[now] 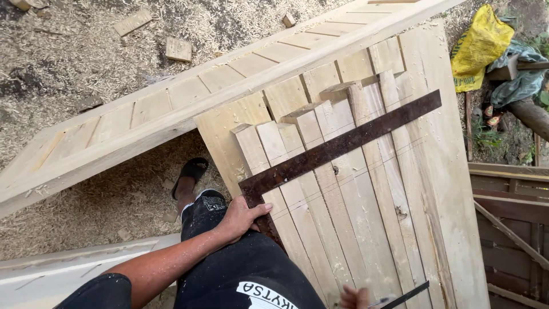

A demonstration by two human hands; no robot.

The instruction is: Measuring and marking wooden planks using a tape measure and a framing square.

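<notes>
- Presently, the left hand [239, 217] presses flat on the corner of a rusty steel square [337, 147], fingers spread and bearing down, not clamped round it.
- Square lies across a row of pale wooden slats [343, 229]; long blade runs toward 2 o'clock, short leg toward 5 o'clock under the palm.
- Right hand [355, 297], at 5 o'clock of the square, fingers closed on a pencil [403, 296]; grip partly cut off by the frame edge.
- Judgement: keep the short leg hard against the slat edge, weight over the corner, pencil tight to the blade.
- Slatted panel [171, 109] leans at 10 o'clock; sawdust [68, 51] covers the ground.
</notes>
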